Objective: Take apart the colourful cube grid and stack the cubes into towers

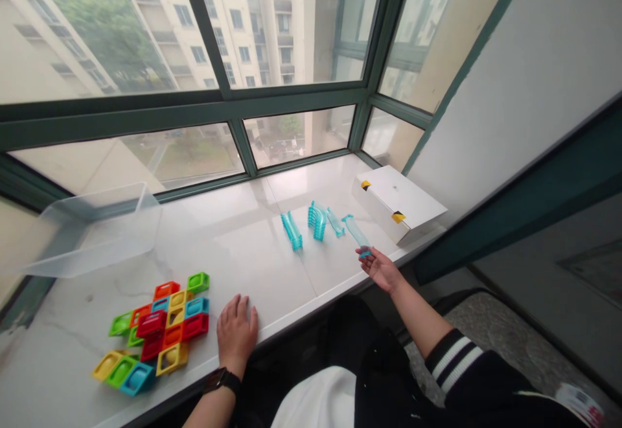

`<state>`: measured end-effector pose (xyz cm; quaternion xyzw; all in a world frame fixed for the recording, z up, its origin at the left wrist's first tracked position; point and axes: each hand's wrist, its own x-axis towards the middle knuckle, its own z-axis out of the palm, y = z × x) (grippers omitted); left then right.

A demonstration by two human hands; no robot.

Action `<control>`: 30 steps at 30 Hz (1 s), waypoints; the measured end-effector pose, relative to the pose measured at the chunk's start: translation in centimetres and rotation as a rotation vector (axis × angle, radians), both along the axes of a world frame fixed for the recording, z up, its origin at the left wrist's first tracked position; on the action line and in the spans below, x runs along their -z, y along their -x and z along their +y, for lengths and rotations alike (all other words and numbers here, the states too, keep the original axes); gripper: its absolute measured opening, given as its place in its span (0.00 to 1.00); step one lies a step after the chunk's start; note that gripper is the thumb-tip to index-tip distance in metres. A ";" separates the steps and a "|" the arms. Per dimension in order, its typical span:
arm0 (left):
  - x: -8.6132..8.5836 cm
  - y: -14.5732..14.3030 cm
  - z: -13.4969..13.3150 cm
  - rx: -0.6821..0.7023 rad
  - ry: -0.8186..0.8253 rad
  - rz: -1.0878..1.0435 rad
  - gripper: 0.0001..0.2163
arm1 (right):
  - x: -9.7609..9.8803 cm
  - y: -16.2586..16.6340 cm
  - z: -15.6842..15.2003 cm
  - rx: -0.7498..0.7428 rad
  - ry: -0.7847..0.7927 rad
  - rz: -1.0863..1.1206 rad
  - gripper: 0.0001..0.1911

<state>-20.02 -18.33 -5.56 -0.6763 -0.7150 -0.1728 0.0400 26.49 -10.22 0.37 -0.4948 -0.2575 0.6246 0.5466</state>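
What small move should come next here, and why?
Probably the right hand should set the held blue piece beside the loose blue piece. Similar blue pieces already lie grouped nearby, while these two are single, and the left hand rests by the colored blocks.

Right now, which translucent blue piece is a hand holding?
The rightmost translucent blue piece: the right hand grips its near end, while the others lie untouched.

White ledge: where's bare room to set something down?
Free: between clear bin and blue pieces; also between left hand and right hand. Crowded: among the coloured blocks, and from blue pieces to white box.
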 end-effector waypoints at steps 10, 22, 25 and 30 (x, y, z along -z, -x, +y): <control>0.0 0.0 0.0 -0.006 0.016 -0.002 0.19 | 0.0 2.2 8.7 0.170 -0.074 -0.637 0.26; -0.1 -0.1 -0.1 -0.022 0.019 0.009 0.18 | -0.2 5.7 15.2 0.092 -0.125 -1.239 0.09; -0.1 -0.1 -0.1 -0.027 0.019 -0.002 0.18 | 0.2 5.9 15.4 0.074 -0.136 -1.299 0.09; 0.1 -0.1 -0.1 -0.022 0.008 -0.003 0.18 | 0.7 5.9 15.6 0.050 -0.147 -1.361 0.09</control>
